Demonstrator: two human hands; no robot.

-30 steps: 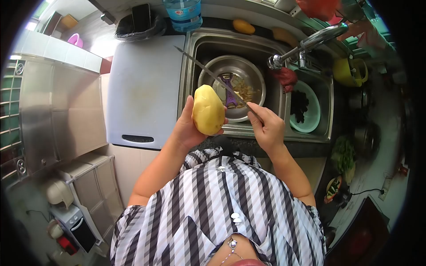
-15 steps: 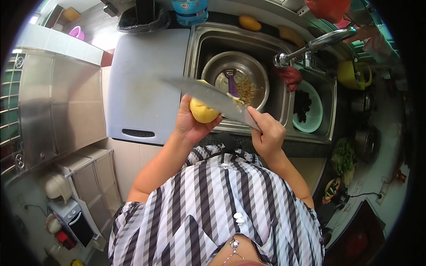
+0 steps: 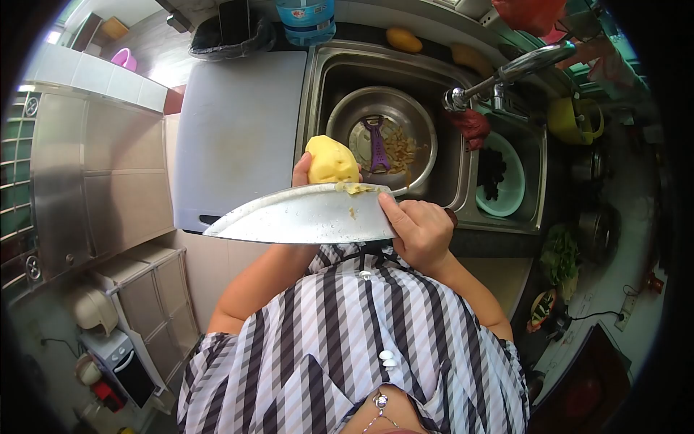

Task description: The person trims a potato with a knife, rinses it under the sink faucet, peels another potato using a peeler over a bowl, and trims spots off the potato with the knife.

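A peeled yellow potato (image 3: 331, 160) is gripped in my left hand (image 3: 301, 169), whose palm is mostly hidden behind the blade. My right hand (image 3: 421, 230) is closed round the handle end of a large knife (image 3: 303, 217). Its broad blade lies flat toward the camera, tip to the left, with the upper edge at the potato's lower side. Bits of peel stick to the blade near my right thumb. Beyond the hands, a metal bowl (image 3: 343, 108) in the sink holds a purple peeler (image 3: 376, 143) and peel scraps (image 3: 401, 150).
Left of the sink (image 3: 316, 87) lies a pale cutting board (image 3: 238, 130). A faucet (image 3: 517, 69) rises behind the sinks. The right basin holds a green bowl (image 3: 515, 181) with dark pieces. A water bottle (image 3: 306, 22) and a black-lined bin (image 3: 231, 40) stand at the back.
The knife has swung down toward my body and turned its broad side to the camera. Its blade now covers much of my left hand. The potato has tilted in my left hand.
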